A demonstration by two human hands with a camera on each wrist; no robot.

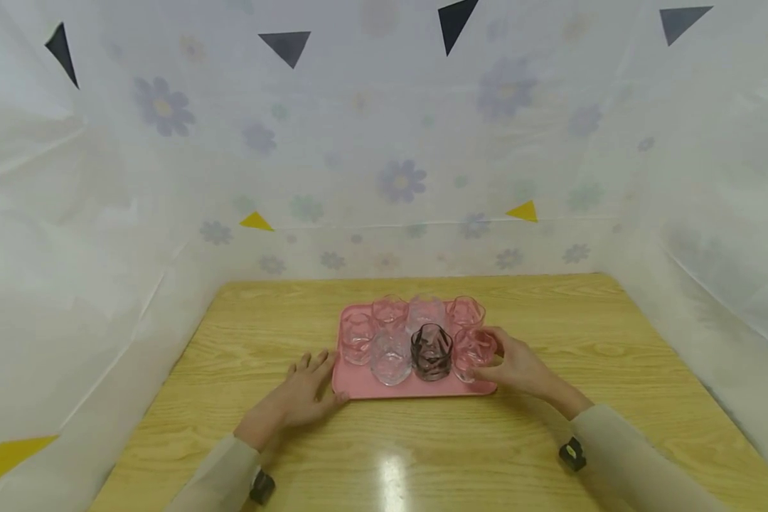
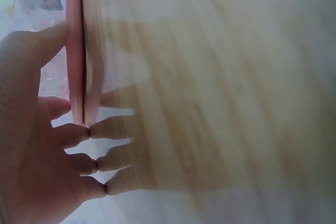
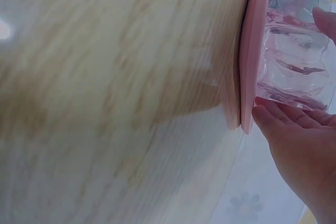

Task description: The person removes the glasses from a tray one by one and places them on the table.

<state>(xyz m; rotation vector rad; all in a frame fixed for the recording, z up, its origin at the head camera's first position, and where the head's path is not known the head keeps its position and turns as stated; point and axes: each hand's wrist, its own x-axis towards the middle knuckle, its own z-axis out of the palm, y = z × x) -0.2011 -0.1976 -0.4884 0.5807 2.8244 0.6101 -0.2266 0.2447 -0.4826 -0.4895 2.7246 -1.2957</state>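
Note:
A pink tray bears several faceted glasses in two rows. My right hand holds the pink-tinted glass at the right end of the front row, thumb on the near side and fingers round the far right side. In the right wrist view this glass stands right at the tray's surface. Beside it is a dark grey glass, then a clear glass. My left hand lies at the tray's left front corner with fingers spread on the table, its thumb touching the tray edge.
Behind stand a pink glass, a clear glass and another pink glass; one more pink glass is at the left. The wooden table meets white flowered sheeting at the back and sides.

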